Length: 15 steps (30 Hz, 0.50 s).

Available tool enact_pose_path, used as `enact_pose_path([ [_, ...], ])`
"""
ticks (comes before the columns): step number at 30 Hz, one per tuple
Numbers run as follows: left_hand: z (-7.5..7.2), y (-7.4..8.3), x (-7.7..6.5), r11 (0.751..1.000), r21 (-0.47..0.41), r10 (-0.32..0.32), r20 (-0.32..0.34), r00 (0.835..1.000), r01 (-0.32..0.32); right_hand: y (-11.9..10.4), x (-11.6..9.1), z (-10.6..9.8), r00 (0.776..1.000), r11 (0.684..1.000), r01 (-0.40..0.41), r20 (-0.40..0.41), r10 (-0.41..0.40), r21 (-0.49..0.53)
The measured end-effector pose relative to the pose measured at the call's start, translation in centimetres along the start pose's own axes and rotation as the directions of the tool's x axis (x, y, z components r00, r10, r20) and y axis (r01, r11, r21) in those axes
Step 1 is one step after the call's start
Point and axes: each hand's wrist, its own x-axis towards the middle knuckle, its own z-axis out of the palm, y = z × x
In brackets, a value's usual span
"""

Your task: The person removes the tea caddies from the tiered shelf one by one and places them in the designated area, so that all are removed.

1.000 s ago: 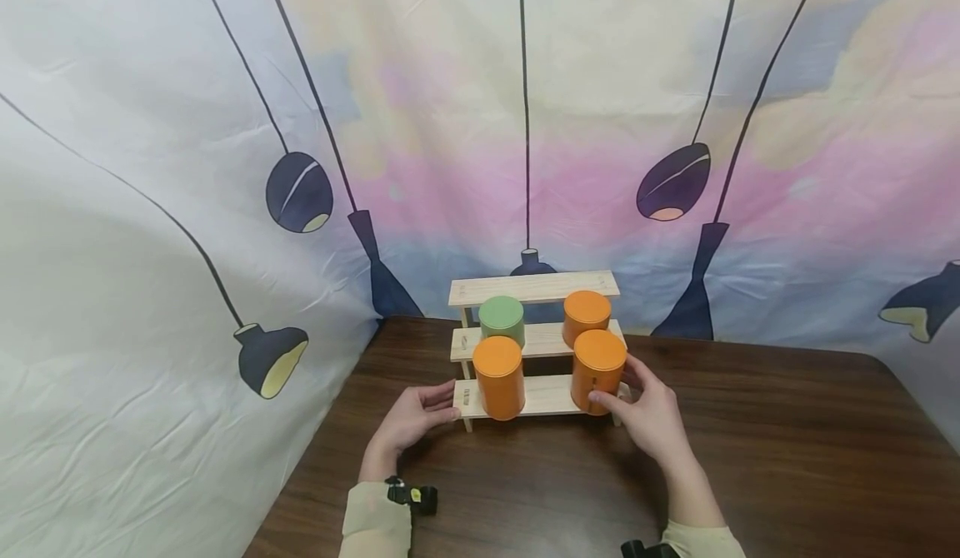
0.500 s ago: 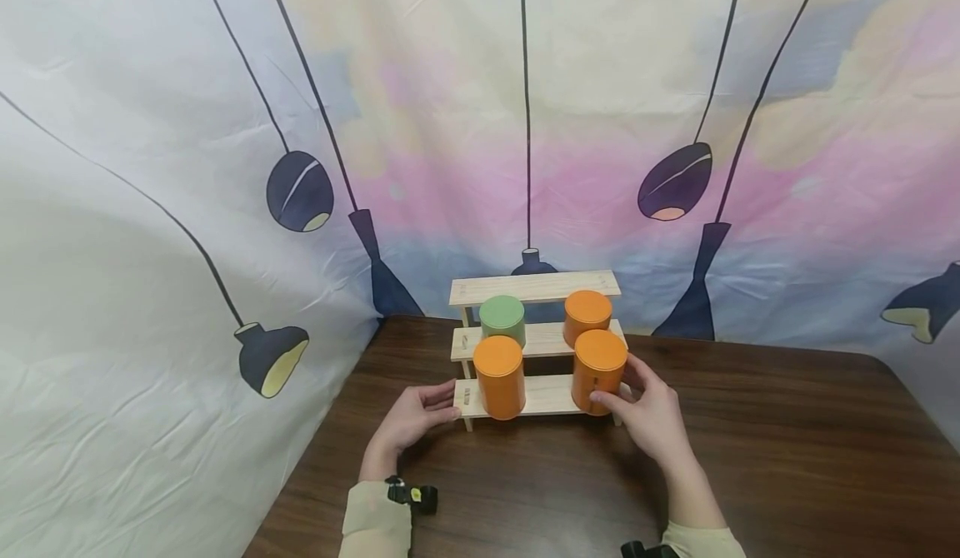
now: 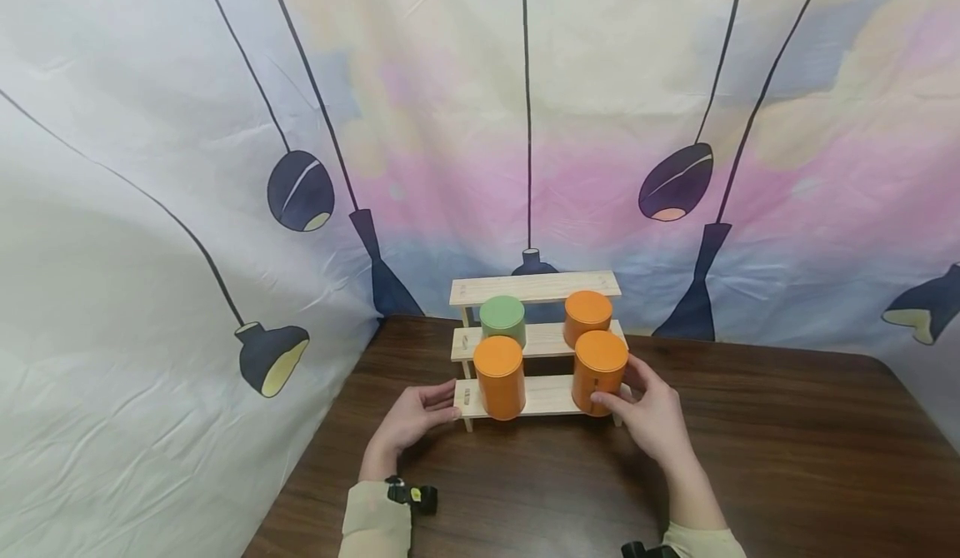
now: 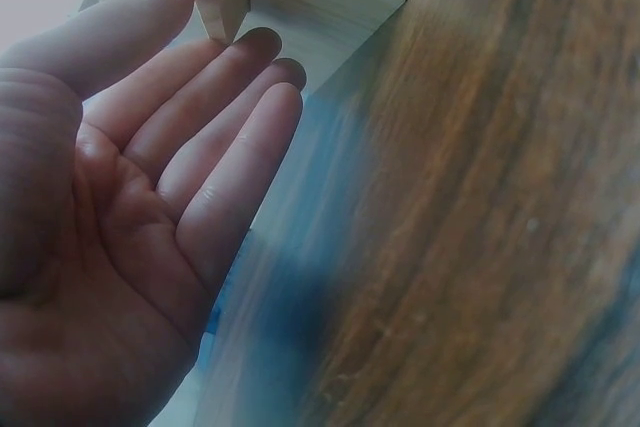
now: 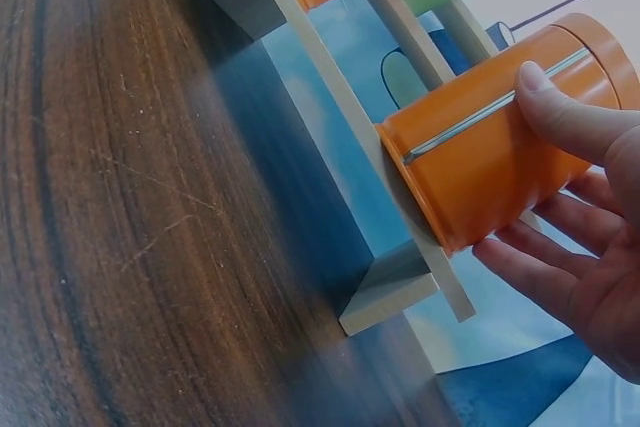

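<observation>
A three-step pale wooden rack stands on the table. My left hand pinches the left end of its lowest board, thumb on one side and fingertips on the other; in the left wrist view the fingers are long and slightly bent. My right hand holds an orange canister at the right end of the lowest board. In the right wrist view its thumb lies beside the pale seam of this canister, whose base meets the board. Another orange canister stands at the left of that board.
On the middle board stand a green canister at the left and an orange canister at the right. The brown wooden table extends to both sides. A cloth with printed lamps hangs behind and at the left.
</observation>
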Motion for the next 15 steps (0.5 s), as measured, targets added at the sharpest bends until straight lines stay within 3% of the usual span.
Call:
enact_pose_path([
  [15,-0.10,-0.08,0.03,1.000,0.018,0.001,-0.005,1.000,-0.001,-0.24,-0.28,-0.77,1.000,1.000,-0.006,-0.006,0.006,-0.004],
])
